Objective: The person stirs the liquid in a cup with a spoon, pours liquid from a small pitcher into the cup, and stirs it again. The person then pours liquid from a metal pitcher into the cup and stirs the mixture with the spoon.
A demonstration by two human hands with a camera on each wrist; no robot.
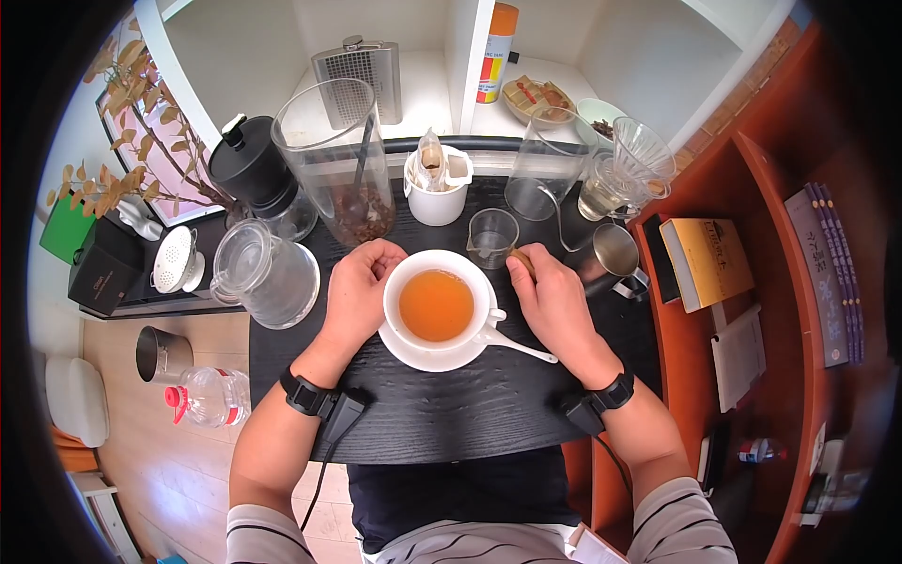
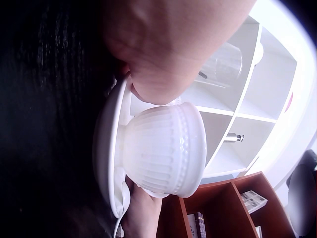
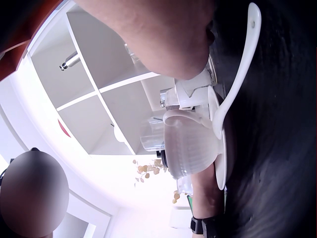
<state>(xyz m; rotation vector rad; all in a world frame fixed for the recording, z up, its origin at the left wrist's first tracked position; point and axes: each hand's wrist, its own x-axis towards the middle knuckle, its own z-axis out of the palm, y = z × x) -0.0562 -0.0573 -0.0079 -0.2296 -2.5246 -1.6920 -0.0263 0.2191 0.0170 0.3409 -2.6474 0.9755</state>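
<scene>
A white cup [image 1: 437, 305] of amber liquid stands on a white saucer [image 1: 427, 360], with a white spoon [image 1: 521, 348] lying on the saucer at its right. Beside the cup's left edge rests the left hand [image 1: 360, 287], its fingers loosely curled; the left wrist view shows this hand [image 2: 163, 47] close against the saucer rim [image 2: 101, 144]. To the right, the right hand [image 1: 554, 301] pinches the brown handle [image 1: 522, 261] of a small glass pitcher [image 1: 493, 240]. In the right wrist view, the right hand [image 3: 158, 39] hides its own fingertips; the ribbed cup [image 3: 190, 146] is below it.
Behind stand a tall glass vessel [image 1: 338, 174], a white mug [image 1: 437, 202], a glass cylinder [image 1: 550, 169] and a steel cup [image 1: 615, 252]. A lidded glass jug [image 1: 272, 282] is at left, with a black grinder [image 1: 254, 169] behind it. Red shelves [image 1: 695, 357] flank the right.
</scene>
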